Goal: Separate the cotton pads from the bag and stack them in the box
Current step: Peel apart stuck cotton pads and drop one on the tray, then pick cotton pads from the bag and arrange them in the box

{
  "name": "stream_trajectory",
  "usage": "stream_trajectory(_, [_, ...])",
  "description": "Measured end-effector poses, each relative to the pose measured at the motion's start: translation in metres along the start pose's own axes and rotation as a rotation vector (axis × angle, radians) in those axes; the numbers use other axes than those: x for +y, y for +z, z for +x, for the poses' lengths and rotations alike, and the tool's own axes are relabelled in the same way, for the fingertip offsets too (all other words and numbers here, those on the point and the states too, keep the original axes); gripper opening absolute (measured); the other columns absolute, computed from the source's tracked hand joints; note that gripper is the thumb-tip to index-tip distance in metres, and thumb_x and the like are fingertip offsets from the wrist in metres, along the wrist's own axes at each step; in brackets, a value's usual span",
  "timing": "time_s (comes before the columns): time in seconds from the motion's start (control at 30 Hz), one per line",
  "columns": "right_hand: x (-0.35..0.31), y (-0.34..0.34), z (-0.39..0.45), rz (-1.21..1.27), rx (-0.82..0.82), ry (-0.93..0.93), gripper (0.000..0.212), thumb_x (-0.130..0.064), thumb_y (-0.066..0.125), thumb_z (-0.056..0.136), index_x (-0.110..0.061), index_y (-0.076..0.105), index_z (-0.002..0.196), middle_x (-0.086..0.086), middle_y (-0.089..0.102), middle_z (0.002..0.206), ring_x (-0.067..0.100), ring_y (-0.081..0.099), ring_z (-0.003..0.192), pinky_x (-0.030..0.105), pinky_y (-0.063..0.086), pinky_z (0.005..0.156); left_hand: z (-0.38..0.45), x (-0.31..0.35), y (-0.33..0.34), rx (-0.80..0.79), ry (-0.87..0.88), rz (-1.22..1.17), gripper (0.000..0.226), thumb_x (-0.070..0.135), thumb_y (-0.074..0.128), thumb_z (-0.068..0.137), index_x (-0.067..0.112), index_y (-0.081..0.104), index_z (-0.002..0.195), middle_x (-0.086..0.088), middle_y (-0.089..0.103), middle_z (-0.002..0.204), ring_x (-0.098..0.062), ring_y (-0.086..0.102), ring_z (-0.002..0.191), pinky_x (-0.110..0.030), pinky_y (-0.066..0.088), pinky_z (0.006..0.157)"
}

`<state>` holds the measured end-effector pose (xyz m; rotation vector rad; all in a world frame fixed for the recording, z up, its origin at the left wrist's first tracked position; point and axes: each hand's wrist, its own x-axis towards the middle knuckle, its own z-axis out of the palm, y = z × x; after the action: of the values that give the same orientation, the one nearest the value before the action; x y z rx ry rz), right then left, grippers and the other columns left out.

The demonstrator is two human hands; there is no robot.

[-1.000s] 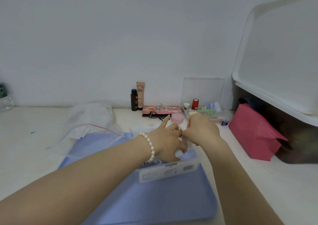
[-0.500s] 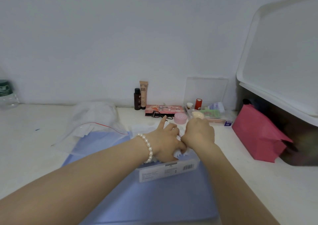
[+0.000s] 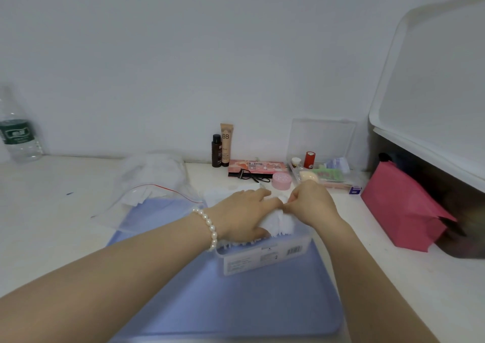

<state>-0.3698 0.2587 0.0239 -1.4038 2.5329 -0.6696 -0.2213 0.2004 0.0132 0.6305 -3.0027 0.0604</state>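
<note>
cotton pads (image 3: pixel 278 224): white, upright in box | box (image 3: pixel 262 257): clear | bag (image 3: pixel 147 185): clear, left

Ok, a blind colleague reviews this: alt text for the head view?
Both hands, left hand and right hand, press white cotton pads into a clear box on a blue tray; a zip bag lies left.
</note>
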Motion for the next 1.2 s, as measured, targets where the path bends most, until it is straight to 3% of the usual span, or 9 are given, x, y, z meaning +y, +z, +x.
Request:
stream_trajectory(0.23, [0.002, 0.004, 0.000, -0.012, 0.054, -0.043, 0.011, -0.021, 0.065, 0.084, -0.015, 0.073, 0.088, 0.004, 0.070, 0.091, 0.022, 0.063, 0.085, 0.033, 0.054, 0.075, 0.003, 0.000, 0.020, 0.044, -0.220, 0.010, 0.077, 0.056, 0.043, 0.091, 0.008, 0.019, 0.145, -0.010, 0.038, 0.144, -0.028, 0.043, 0.123, -0.042, 0.038, 0.099])
stream_trajectory(0.33, [0.005, 0.005, 0.001, 0.063, 0.045, -0.044, 0.008, -0.022, 0.066, 0.084, -0.015, 0.070, 0.085, 0.003, 0.069, 0.088, 0.021, 0.062, 0.082, 0.033, 0.053, 0.075, 0.008, 0.004, 0.019, 0.020, -0.292, 0.026, 0.076, 0.067, 0.038, 0.087, 0.009, 0.034, 0.135, -0.009, 0.051, 0.128, -0.027, 0.051, 0.110, -0.039, 0.041, 0.085])
stream_trajectory(0.43, [0.010, -0.001, 0.003, 0.203, 0.043, -0.018, 0.016, -0.028, 0.058, 0.088, -0.018, 0.052, 0.078, 0.003, 0.062, 0.086, 0.022, 0.058, 0.081, 0.032, 0.047, 0.070, 0.016, 0.010, 0.014, 0.024, -0.385, 0.016, 0.078, 0.077, 0.039, 0.079, 0.012, 0.045, 0.121, -0.007, 0.057, 0.115, -0.025, 0.055, 0.101, -0.035, 0.038, 0.075])
stream_trajectory(0.5, [0.010, -0.004, 0.003, 0.279, 0.017, 0.004, 0.021, -0.029, 0.050, 0.093, -0.019, 0.043, 0.075, 0.008, 0.063, 0.087, 0.028, 0.061, 0.081, 0.040, 0.052, 0.074, 0.024, 0.015, 0.013, 0.055, -0.432, 0.023, 0.081, 0.080, 0.039, 0.075, 0.012, 0.046, 0.119, -0.006, 0.060, 0.111, -0.025, 0.058, 0.097, -0.034, 0.038, 0.071])
stream_trajectory(0.63, [0.006, -0.007, -0.001, 0.289, -0.080, 0.003, 0.022, -0.024, 0.040, 0.097, -0.009, 0.049, 0.084, 0.020, 0.066, 0.088, 0.036, 0.067, 0.074, 0.051, 0.056, 0.073, 0.031, 0.021, 0.014, 0.098, -0.399, 0.053, 0.072, 0.072, 0.047, 0.079, 0.011, 0.047, 0.118, -0.008, 0.057, 0.115, -0.027, 0.055, 0.103, -0.033, 0.037, 0.075])
stream_trajectory(0.73, [0.004, -0.008, -0.003, 0.244, -0.124, -0.009, 0.027, -0.025, 0.039, 0.098, -0.002, 0.054, 0.101, 0.022, 0.066, 0.093, 0.036, 0.068, 0.074, 0.050, 0.055, 0.075, 0.031, 0.019, 0.016, 0.116, -0.346, 0.125, 0.068, 0.069, 0.046, 0.082, 0.011, 0.047, 0.117, -0.008, 0.058, 0.114, -0.027, 0.055, 0.103, -0.035, 0.039, 0.075])
stream_trajectory(0.97, [0.004, -0.018, -0.008, 0.208, -0.296, 0.037, 0.029, -0.028, 0.044, 0.098, -0.001, 0.054, 0.105, 0.019, 0.064, 0.082, 0.039, 0.067, 0.069, 0.042, 0.058, 0.060, 0.029, 0.020, 0.017, 0.125, -0.258, 0.155, 0.061, 0.067, 0.041, 0.085, 0.012, 0.050, 0.110, -0.008, 0.059, 0.108, -0.026, 0.055, 0.095, -0.034, 0.035, 0.070])
stream_trajectory(1.1, [0.007, -0.022, -0.008, 0.249, -0.278, 0.032, 0.028, -0.031, 0.051, 0.094, -0.003, 0.055, 0.096, 0.015, 0.064, 0.075, 0.032, 0.063, 0.056, 0.038, 0.057, 0.058, 0.027, 0.022, 0.020, 0.114, -0.242, 0.159, 0.064, 0.063, 0.035, 0.089, 0.010, 0.044, 0.124, -0.011, 0.055, 0.116, -0.028, 0.051, 0.100, -0.037, 0.034, 0.071])
stream_trajectory(1.2, [0.006, -0.011, -0.005, 0.109, -0.197, -0.025, 0.034, -0.040, 0.048, 0.094, -0.011, 0.048, 0.076, 0.010, 0.061, 0.072, 0.026, 0.060, 0.059, 0.037, 0.052, 0.062, 0.027, 0.022, 0.020, 0.025, -0.240, 0.129, 0.080, 0.062, 0.033, 0.090, 0.007, 0.022, 0.146, -0.013, 0.046, 0.134, -0.031, 0.047, 0.114, -0.040, 0.039, 0.085])
